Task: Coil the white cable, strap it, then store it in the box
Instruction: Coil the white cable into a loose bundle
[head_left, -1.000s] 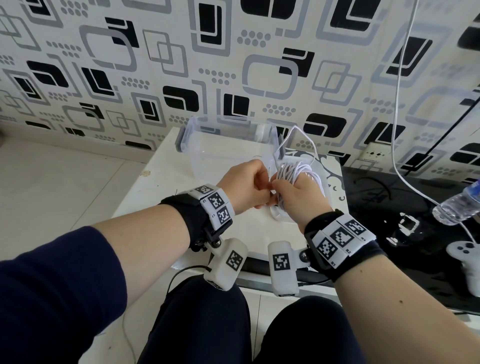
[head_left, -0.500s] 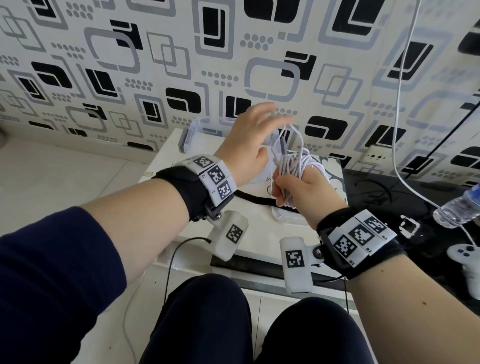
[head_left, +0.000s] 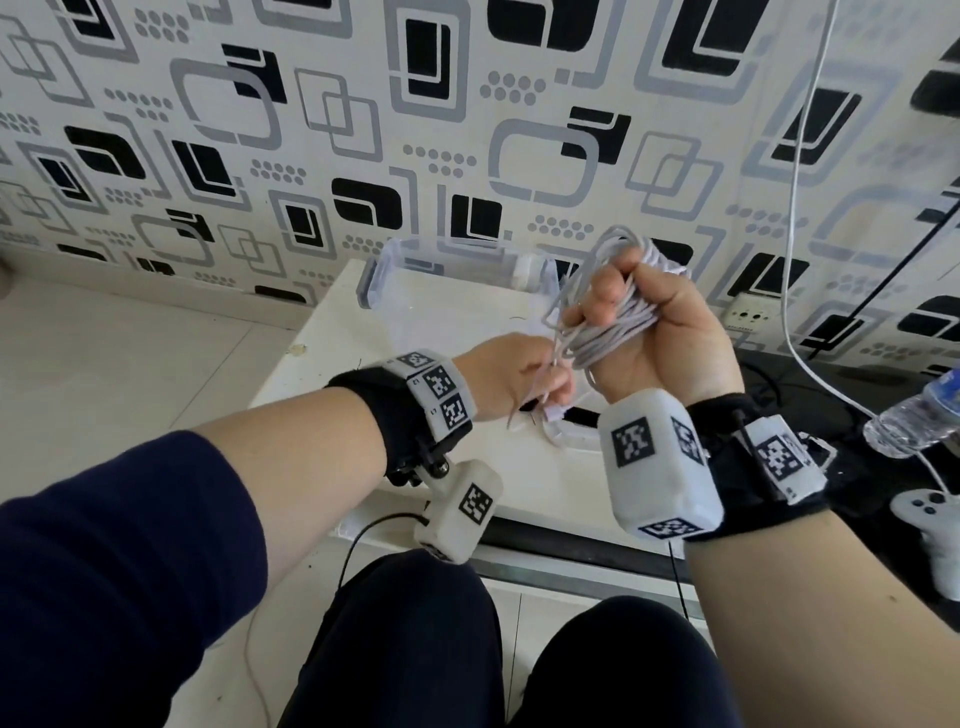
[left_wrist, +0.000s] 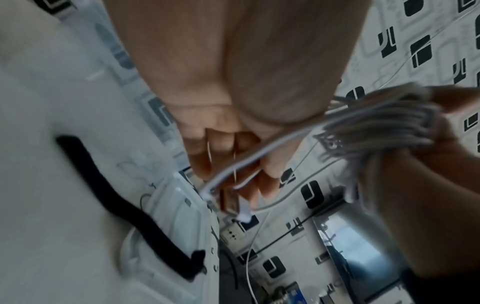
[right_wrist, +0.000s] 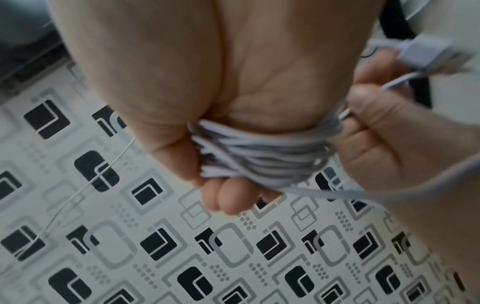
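While my right hand (head_left: 660, 332) is clenched round the coiled white cable (head_left: 610, 332), raised above the bench (head_left: 322, 364) in front of the clear box (head_left: 447, 270), my left hand (head_left: 514, 379) sits lower and pinches the loose tail of that cable near its plug (right_wrist: 426, 53). The coil looks nearly done, I think; what remains is this last stretch.

To finish it well, I would keep the right fist tight so the loops do not spring apart, and lead the tail round the bundle with light tension, laying it beside the other turns rather than across them. The plug should end tucked against the coil, not dangling.

The black strap (left_wrist: 122, 207) lies flat on the bench just below my hands. I should not let go of the bundle when I reach for it, probably with the left.
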